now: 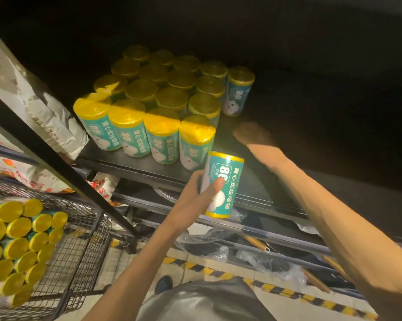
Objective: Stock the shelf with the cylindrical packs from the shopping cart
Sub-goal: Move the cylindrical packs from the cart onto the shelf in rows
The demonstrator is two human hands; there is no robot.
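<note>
A: Okay, left hand (196,191) grip wraps one pack (223,185) mid-body, over the shelf (137,164) front edge.
B: Looks light, film-slick, squashable; hold the middle. Right hand (251,134) blurred, can't tell.

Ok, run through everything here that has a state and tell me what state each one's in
Left hand: grips one pack.
Held pack: upright, off the shelf, just in front of its edge.
Right hand: blurred, over the shelf, holds nothing visible.
Shelf: partly stocked, bare to the right.
Shelf packs: upright in rows.
Cart: loaded with packs lying on their sides.
</note>
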